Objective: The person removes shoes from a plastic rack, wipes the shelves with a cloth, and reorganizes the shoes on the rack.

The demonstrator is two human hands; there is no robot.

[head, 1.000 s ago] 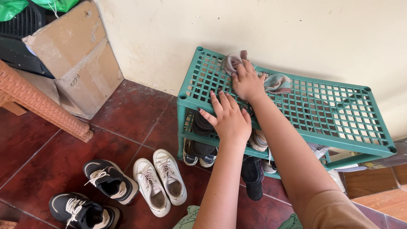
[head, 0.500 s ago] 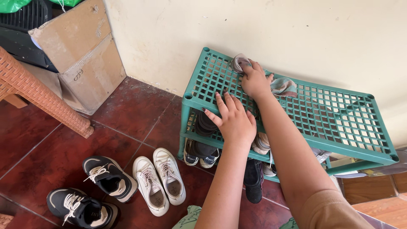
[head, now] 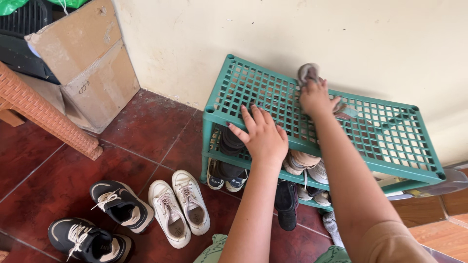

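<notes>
We press our right hand (head: 316,97) down on a greyish cloth (head: 308,73) at the back edge of the green shoe rack (head: 390,141), close to the cream wall (head: 292,34); the fingers are curled together over the cloth, bunching it against the rack's grid top. Our left hand (head: 262,134) lies flat on the front left part of the same top, fingers spread apart and holding nothing. Shoes fill the lower shelves of the rack. On the red tiled floor to the left of the rack stand a pair of white sneakers (head: 179,207) and, further left, a pair of black sneakers (head: 105,221). A cardboard box (head: 85,63) leans well left of the rack.
</notes>
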